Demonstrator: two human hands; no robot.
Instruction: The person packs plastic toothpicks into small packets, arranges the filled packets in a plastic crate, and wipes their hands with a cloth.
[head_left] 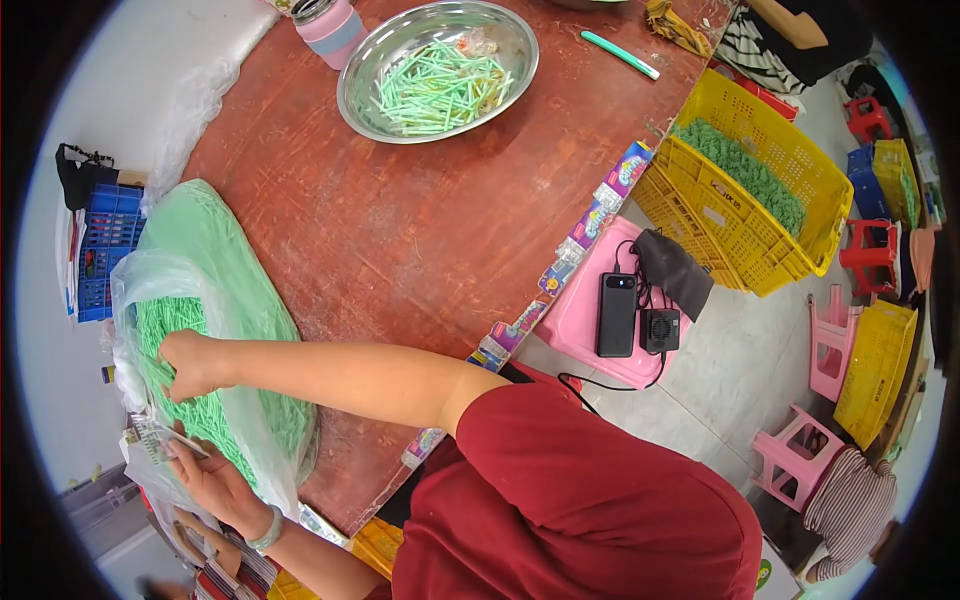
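A large clear plastic bag (262,300) full of thin green sticks (215,425) lies on the table's left side, its mouth open. My right hand (192,365) reaches into that mouth with curled fingers down among the sticks; the fingertips are partly hidden. Just below, at the bag's lower edge, my left hand (218,490) wears a pale band on the wrist. Between its thumb and fingers shows a thin pale stick (188,440), too small to make out well.
On the red-brown table (400,240) stand a steel bowl (350,115) of green sticks and a pink cup (330,35). A green pen-like stick (620,55) lies at the far right. Yellow crates (740,215) and a pink stool (580,310) bearing a black power bank (616,315) flank the table. Other people sit nearby.
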